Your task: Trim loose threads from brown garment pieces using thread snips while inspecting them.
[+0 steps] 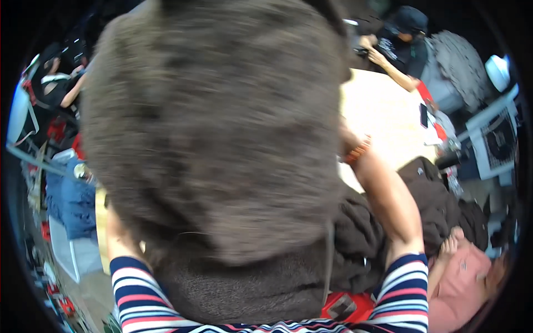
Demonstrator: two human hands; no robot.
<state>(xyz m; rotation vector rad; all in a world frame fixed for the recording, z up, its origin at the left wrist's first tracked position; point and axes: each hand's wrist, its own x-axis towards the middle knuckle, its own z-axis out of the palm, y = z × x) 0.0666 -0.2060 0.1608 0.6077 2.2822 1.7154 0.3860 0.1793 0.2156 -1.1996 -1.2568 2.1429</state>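
Observation:
A dark brown fleecy garment (pixel 222 127) is raised in front of me, smeared by motion, and fills most of the head view. More brown cloth (pixel 233 288) hangs below it against my striped top. My right hand (pixel 346 137) shows only a sliver at the garment's right edge, above an orange beaded bracelet; its fingers are hidden. My left forearm comes up at the lower left and passes behind the cloth, which hides my left hand. Whether either hand grips the garment cannot be seen.
A pale wooden table (pixel 383 116) lies beyond, with a phone (pixel 423 115) near its right edge. Brown garments (pixel 427 188) are heaped at right. People sit at far right, far left and near right. A white bin (pixel 69 255) with blue cloth (pixel 69 197) stands left.

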